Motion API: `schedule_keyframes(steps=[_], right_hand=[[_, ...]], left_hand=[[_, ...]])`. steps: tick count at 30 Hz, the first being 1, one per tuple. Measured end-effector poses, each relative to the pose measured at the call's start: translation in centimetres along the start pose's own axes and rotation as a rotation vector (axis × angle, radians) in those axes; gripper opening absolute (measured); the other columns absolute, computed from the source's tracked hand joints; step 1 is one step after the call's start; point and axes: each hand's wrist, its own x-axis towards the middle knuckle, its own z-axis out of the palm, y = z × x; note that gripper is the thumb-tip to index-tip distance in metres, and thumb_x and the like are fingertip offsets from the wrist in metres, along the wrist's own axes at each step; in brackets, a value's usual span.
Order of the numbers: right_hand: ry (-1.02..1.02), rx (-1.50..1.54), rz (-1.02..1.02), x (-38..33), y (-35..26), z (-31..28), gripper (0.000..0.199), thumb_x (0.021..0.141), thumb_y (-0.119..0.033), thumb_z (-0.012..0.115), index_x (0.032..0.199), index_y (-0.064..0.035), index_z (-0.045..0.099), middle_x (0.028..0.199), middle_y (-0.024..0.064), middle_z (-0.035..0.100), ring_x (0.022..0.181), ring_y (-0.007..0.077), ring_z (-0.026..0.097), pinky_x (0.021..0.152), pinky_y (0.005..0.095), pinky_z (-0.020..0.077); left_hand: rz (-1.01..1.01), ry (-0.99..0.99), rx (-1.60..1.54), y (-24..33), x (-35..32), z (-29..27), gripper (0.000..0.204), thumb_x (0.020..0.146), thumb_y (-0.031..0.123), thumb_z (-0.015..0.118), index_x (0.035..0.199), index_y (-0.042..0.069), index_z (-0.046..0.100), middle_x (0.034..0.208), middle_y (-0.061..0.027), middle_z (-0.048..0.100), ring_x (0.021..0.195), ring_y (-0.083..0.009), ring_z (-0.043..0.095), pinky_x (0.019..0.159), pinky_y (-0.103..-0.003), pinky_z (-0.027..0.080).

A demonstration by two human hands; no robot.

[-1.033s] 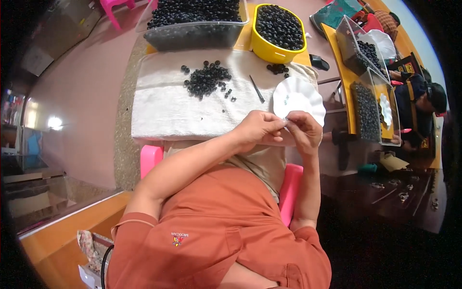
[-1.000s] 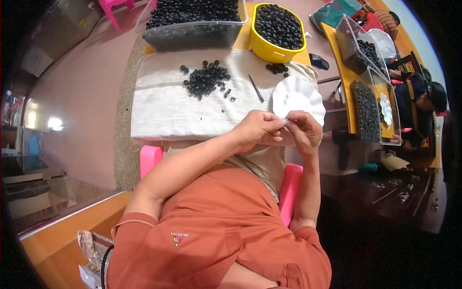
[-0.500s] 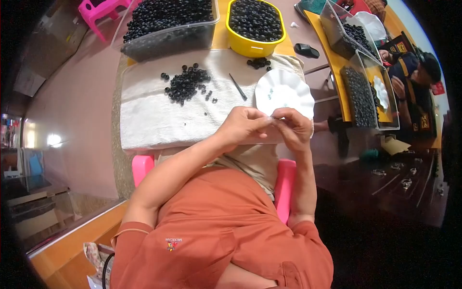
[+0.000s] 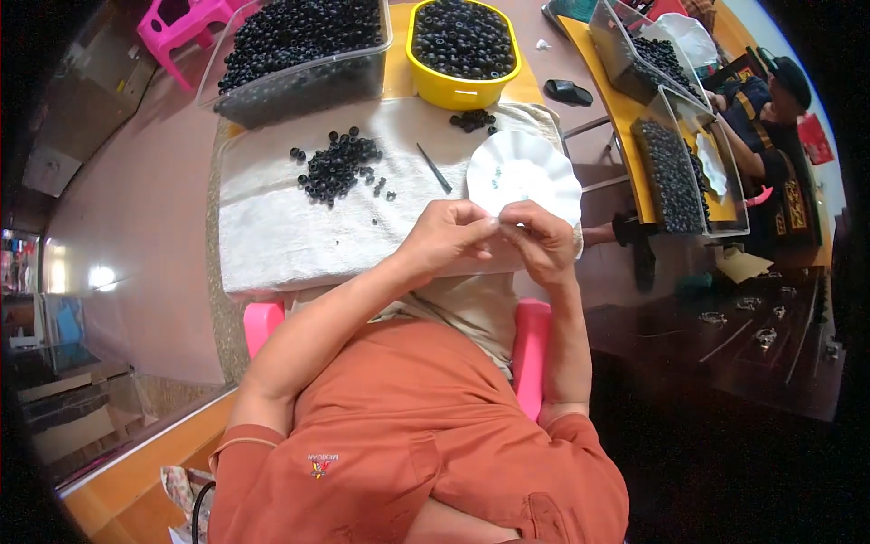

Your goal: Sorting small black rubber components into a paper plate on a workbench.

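Many beads (image 4: 462, 41), yellow tub (image 4: 435, 86) | tiny bits (image 4: 497, 173), white dish (image 4: 548, 163) | both hands' fingers (image 4: 475, 232) pinched together

Worn on the head, the fisheye looks steeply down from behind the left hand (image 4: 450, 234) and right hand (image 4: 544, 240), near them, spanning orange-red clothing (image 4: 390, 408) behind the grip to towel (image 4: 281, 245) beyond.

Just right of centre, our left hand (image 4: 446, 238) and right hand (image 4: 542, 243) meet at the fingertips by the plate (image 4: 551, 174); upper left, we see beads (image 4: 335, 170) heaped.
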Motion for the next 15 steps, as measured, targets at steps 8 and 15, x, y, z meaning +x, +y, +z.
schedule_keyframes(steps=[8,15], right_hand=[[-0.019,-0.101,0.058,-0.2,1.0,-0.7,0.015,0.087,0.007,0.063,0.102,0.0044,0.063,0.096,0.0085,0.063,0.087,0.0137,0.060,0.075,0.0240,0.0498],[0.023,-0.018,0.069,-0.1,0.3,-0.4,0.010,0.087,0.004,0.065,0.096,0.0024,0.067,0.093,0.0063,0.064,0.085,0.0102,0.060,0.073,0.0220,0.0476]], left_hand=[[0.054,0.012,0.030,0.0,-0.3,0.3,0.019,0.094,0.019,0.064,0.099,0.000,0.066,0.085,-0.0002,0.064,0.067,-0.0054,0.060,0.062,-0.018,0.052],[0.119,0.032,0.039,-0.5,-0.2,0.6,0.018,0.095,0.017,0.063,0.098,0.000,0.066,0.083,0.0001,0.064,0.069,-0.0046,0.059,0.062,-0.018,0.052]])
